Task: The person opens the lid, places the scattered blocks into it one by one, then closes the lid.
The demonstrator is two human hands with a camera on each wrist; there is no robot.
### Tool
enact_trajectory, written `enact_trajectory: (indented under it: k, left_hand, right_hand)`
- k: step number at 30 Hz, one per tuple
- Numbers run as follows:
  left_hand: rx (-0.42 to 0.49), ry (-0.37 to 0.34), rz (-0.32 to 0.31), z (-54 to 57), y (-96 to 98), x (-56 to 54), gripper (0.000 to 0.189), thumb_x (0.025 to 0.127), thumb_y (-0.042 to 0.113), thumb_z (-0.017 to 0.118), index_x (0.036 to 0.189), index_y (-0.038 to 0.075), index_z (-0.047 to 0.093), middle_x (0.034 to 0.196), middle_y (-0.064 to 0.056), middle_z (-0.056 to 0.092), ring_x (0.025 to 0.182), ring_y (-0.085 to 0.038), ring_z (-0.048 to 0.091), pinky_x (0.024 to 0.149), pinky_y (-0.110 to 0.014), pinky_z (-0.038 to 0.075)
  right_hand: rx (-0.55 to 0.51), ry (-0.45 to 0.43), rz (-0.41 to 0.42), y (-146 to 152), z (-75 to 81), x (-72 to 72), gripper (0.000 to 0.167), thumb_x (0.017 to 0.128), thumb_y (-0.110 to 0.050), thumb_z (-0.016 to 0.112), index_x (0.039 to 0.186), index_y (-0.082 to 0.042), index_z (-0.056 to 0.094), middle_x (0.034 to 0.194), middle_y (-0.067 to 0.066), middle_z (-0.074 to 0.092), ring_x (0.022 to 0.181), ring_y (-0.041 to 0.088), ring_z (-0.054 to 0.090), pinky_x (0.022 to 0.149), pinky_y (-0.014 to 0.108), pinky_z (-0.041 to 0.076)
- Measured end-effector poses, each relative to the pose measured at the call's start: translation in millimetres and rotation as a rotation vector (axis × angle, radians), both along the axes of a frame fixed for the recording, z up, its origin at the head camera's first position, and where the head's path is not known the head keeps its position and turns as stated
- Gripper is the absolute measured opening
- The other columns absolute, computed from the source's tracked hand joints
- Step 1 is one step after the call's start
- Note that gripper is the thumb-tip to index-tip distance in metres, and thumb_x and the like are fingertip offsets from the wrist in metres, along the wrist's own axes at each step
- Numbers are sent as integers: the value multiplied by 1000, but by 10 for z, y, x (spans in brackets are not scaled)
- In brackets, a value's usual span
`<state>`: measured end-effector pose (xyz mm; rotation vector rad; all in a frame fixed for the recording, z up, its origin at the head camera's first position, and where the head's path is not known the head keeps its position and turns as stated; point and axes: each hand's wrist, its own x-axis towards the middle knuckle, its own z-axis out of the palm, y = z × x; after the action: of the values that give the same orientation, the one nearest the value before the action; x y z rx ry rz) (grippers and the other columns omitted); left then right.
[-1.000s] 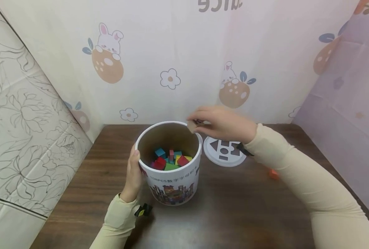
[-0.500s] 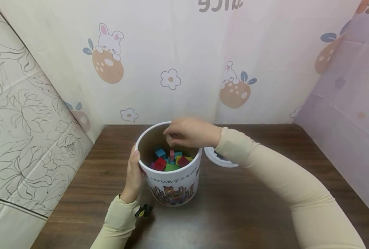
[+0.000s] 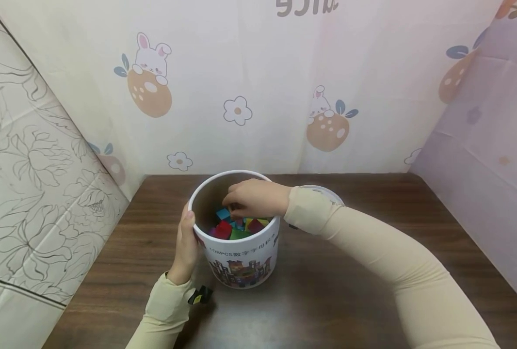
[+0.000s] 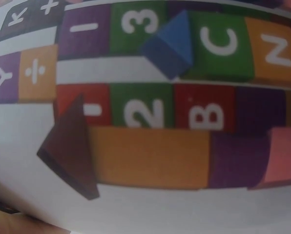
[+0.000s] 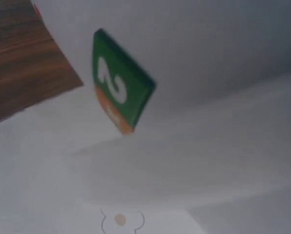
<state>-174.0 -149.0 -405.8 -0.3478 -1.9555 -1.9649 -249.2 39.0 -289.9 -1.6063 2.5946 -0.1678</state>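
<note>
A white round bucket [image 3: 241, 261] printed with toy blocks stands on the table, its top uncovered. My left hand [image 3: 186, 242] grips its left side, thumb over the rim. Colored blocks [image 3: 223, 230] in red, blue, green and yellow lie inside. My right hand [image 3: 256, 198] reaches over the right rim into the bucket, fingers curled, with a sliver of a small wooden block [image 3: 231, 209] between the fingertips. Much of the bucket's inside is hidden beneath that hand. The left wrist view is filled by the bucket's printed wall [image 4: 150, 156]; the right wrist view shows another printed part [image 5: 121, 78].
A white lid [image 3: 324, 190] lies on the brown wooden table [image 3: 123, 271] behind the right sleeve [image 3: 372, 242], mostly covered by it. A patterned curtain [image 3: 241, 72] hangs at the back, with cloth walls at both sides.
My right hand has moved left and down from above the right rim into the bucket, carrying the wooden block. The right sleeve now covers the orange block seen on the table. My left hand stays put.
</note>
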Motion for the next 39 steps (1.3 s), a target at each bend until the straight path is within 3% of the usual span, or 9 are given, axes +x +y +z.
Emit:
enact_trajectory:
  k: [6,14,20,24,27,30,39]
  left_hand:
    - [0,2,-10,3,-3,7,57,102,35,23,150,5,29,146,-17,37,128,-32,36,107,-48,30]
    - [-7,-7,11,6,-13,9,58,101,36,23,150,5,30,146,-18,37,127,-30,37,106,-46,31]
    - [33,2,10,8,11,15,58,101,34,24,149,3,31,145,-18,38,128,-27,37,108,-45,29]
    - [59,11,-6,22,27,10,58,101,34,24,149,2,31,144,-17,39,128,-25,37,108,-41,30]
    - [68,16,-8,23,24,10,58,102,35,24,149,2,31,142,-16,39,128,-27,37,108,-40,30]
    - [65,23,-8,24,18,4,58,102,35,23,149,2,32,142,-16,40,129,-29,37,109,-41,30]
    - [40,22,-14,6,8,-22,56,102,33,25,149,5,33,144,-17,39,130,-32,36,109,-49,28]
  right_hand:
    - [12,27,-9,-2,-19,10,29,90,-28,69,117,-15,71,104,-1,70,92,12,64,90,26,52]
    - [-67,51,-36,70,23,51,25,92,-30,66,113,-18,72,103,-4,70,93,11,61,87,25,52]
    - [-248,165,26,390,60,166,26,90,-21,69,115,-13,71,107,0,68,98,14,61,88,27,53]
    - [-386,237,39,796,23,231,39,85,-16,75,123,-13,66,120,5,65,110,19,61,92,32,54]
    - [-423,266,-29,1146,-54,276,47,81,-15,78,126,-14,65,124,6,63,112,20,60,89,37,55]
    - [-413,271,-151,1501,-181,323,46,79,-15,80,123,-16,67,123,5,63,111,21,60,88,40,55]
    - [-308,194,-516,2371,-780,421,31,87,-21,72,117,-15,68,113,2,66,106,21,62,90,46,50]
